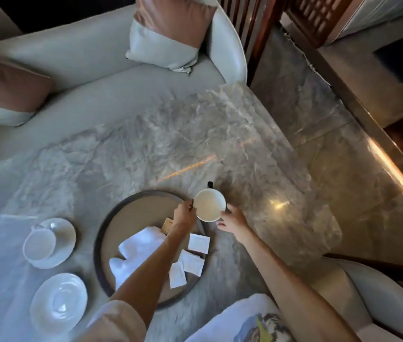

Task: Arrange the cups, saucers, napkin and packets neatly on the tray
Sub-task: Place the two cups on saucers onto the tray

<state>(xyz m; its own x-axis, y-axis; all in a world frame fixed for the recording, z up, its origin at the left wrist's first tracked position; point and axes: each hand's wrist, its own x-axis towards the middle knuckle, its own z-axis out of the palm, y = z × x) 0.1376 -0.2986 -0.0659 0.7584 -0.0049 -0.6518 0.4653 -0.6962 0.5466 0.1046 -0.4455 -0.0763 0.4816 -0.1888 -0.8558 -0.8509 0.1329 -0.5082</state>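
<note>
A white cup [209, 204] sits at the far right rim of the round dark tray [131, 206]. My left hand [184, 214] grips its left side near the handle. My right hand [232, 220] touches the cup's right side with loosely bent fingers. On the tray lie a crumpled white napkin [136, 253], three white packets [191, 261] and a brown packet [167, 225] partly hidden by my left forearm. Left of the tray a second cup [39, 244] stands on a saucer [57, 243]. An empty saucer [58, 302] lies nearer me.
Everything rests on a grey marble table [170, 144]. A small dark object [210, 185] stands just beyond the cup. A pale sofa with cushions [168, 30] lies behind the table. A chair [363, 292] is at the right. White cloth covers the table's left edge.
</note>
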